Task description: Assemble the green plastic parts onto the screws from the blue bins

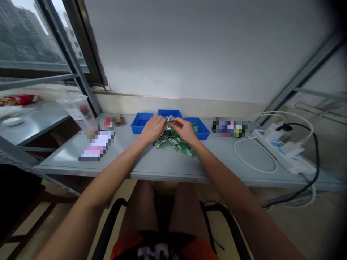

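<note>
My left hand point(155, 128) and my right hand point(183, 130) meet over the table, fingertips almost touching. Their fingers are closed in a pinch around what looks like a small clear plastic bag point(169, 118), partly hidden by the fingers. Directly beneath lies a heap of green-tinted plastic packets point(176, 143), with small dark, shiny pieces point(168, 135) among them. Three blue plastic bins stand around the hands: a left bin point(138, 127), a back bin point(169, 112) and a right bin point(204, 135). Some packets show inside the right one.
On the left are a phone point(97, 145) and a lidded plastic cup with a straw point(81, 112). To the right, a white power strip point(284, 153) carries plugs, a looping white cable point(235, 151) and a black cord point(317, 155). A wall closes off the back of the table.
</note>
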Action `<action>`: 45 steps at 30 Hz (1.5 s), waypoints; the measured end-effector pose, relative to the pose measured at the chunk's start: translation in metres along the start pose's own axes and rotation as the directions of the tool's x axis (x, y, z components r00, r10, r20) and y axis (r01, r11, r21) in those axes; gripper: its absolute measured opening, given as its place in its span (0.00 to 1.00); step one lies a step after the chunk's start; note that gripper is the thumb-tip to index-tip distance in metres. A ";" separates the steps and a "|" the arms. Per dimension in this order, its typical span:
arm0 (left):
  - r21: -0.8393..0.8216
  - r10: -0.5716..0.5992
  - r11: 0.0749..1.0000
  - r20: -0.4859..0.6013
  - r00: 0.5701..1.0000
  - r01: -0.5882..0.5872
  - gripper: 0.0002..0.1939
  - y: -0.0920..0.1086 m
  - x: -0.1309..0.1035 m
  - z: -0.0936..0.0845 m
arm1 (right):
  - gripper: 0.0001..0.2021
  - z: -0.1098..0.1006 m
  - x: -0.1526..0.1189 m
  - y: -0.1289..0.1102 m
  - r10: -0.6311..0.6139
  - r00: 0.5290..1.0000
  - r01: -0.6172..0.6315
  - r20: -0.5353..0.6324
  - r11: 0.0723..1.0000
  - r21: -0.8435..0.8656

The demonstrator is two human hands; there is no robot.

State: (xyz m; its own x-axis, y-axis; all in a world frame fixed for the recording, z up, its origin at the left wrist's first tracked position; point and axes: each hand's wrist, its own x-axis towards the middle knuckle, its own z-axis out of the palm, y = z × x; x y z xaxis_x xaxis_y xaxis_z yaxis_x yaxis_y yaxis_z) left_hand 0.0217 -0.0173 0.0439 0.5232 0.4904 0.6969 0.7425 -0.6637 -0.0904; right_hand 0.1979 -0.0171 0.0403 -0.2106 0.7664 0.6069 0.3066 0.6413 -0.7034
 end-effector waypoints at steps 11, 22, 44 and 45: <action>0.161 0.040 0.986 -0.043 0.998 -0.032 0.14 0.006 0.001 0.000 | 0.09 -0.001 0.001 0.003 0.017 0.999 -0.014 -0.037 0.998 0.060; 0.194 0.074 0.977 0.069 0.995 -0.086 0.10 -0.002 -0.001 0.001 | 0.09 -0.001 -0.001 -0.001 -0.005 0.997 0.010 0.072 0.997 -0.071; 0.027 0.090 0.996 0.019 0.996 -0.090 0.12 -0.002 0.000 -0.003 | 0.08 -0.004 -0.001 -0.004 -0.042 0.996 0.055 0.076 0.981 -0.187; 0.031 0.091 0.995 0.026 0.995 -0.092 0.12 -0.002 0.000 -0.002 | 0.08 -0.005 -0.001 -0.004 -0.045 0.995 0.063 0.087 0.975 -0.211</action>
State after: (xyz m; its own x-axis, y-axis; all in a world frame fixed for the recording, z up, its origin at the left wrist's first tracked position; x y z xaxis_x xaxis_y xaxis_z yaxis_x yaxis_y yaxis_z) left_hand 0.0191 -0.0173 0.0455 0.5995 0.4427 0.6668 0.7040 -0.6881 -0.1761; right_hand 0.2014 -0.0207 0.0447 -0.3045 0.7369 0.6035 0.4818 0.6657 -0.5699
